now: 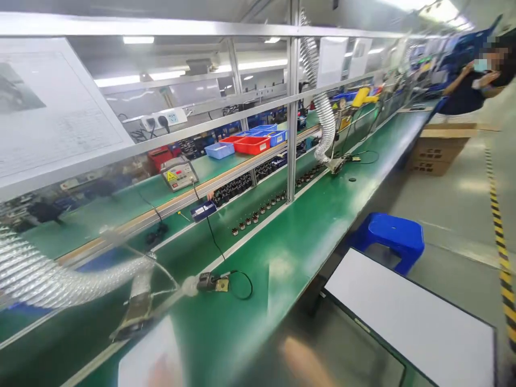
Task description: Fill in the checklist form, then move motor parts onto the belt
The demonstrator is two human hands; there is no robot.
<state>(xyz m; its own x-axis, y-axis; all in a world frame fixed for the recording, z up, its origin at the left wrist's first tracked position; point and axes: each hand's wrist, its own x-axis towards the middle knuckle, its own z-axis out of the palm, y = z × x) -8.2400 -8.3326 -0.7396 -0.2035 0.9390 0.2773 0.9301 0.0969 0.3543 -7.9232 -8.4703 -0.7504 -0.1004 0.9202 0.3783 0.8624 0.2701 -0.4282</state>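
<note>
Only smeared traces of my hands show at the bottom edge. My left hand (161,373) is a pinkish blur over a white sheet (151,344) lying on the green bench (306,231). My right hand (306,363) is a blurred streak below the bench's front edge, beside a large white panel with a dark rim (411,317). I cannot make out fingers or anything held in either hand. Nearest the left hand are a small tool on a black cable (213,282) and a silver flexible hose (48,274).
A row of small dark parts (258,212) runs along the bench. Red (252,144) and blue bins (220,150) and a yellow-labelled device (179,173) sit on the shelf. A blue stool (387,234), a cardboard box (439,148) and a co-worker (471,80) are on the right.
</note>
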